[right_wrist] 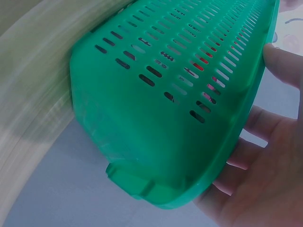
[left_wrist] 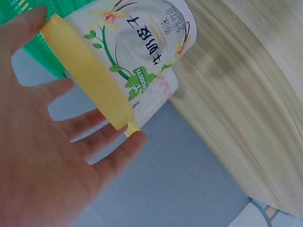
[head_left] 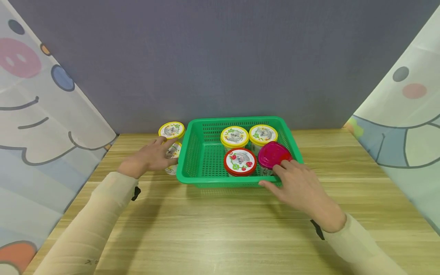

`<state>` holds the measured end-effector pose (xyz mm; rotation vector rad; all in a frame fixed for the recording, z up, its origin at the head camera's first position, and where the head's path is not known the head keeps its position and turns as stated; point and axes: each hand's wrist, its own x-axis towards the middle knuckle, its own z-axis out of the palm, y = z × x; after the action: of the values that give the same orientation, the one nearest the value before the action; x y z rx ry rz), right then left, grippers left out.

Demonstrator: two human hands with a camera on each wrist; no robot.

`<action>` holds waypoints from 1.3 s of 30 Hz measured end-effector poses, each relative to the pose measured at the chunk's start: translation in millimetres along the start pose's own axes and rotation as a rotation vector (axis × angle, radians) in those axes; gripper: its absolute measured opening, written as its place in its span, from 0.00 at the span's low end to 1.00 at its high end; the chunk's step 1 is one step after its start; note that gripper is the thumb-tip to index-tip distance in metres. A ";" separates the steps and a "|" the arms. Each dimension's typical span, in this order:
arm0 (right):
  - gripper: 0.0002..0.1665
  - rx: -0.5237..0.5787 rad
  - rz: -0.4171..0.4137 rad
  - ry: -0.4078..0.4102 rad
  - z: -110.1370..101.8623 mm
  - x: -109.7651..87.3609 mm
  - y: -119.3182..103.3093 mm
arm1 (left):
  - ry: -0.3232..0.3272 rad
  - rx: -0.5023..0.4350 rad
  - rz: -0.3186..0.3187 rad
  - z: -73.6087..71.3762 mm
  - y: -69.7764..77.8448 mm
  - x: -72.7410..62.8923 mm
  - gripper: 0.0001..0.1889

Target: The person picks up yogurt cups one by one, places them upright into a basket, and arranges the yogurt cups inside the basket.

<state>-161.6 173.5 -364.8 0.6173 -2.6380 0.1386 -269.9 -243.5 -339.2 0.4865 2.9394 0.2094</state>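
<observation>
Fingers [left_wrist: 120,153] spread loosely around it, left hand [head_left: 152,154] could topple the round, white, yellow-lidded cup [left_wrist: 125,52] pinching off-centre; right hand [head_left: 300,185], grip unclear.

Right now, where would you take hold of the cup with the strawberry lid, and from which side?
I'd probably grip the strawberry-lidded cup by its round lid rim, from above and slightly left. It sits lid-up with bare green basket floor to its left, while the magenta-lidded cup crowds its right and a yellow-lidded cup stands close behind.

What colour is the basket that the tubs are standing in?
The basket is plain green; it shows best in the head view.
</observation>
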 end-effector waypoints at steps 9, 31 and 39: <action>0.28 -0.002 -0.003 -0.010 -0.1 0.2 -0.9 | 0.024 0.028 -0.025 1.4 2.8 2.6 0.41; 0.28 -0.008 -0.015 0.008 0.3 -0.4 0.0 | 0.054 0.108 0.018 6.6 -2.5 14.3 0.38; 0.28 -0.014 -0.023 0.014 1.4 -0.2 0.3 | 0.117 0.093 0.048 13.8 -9.2 12.1 0.39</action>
<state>-162.1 173.5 -366.1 0.6390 -2.6152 0.1174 -281.7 -246.6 -355.7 0.5770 3.0651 0.1109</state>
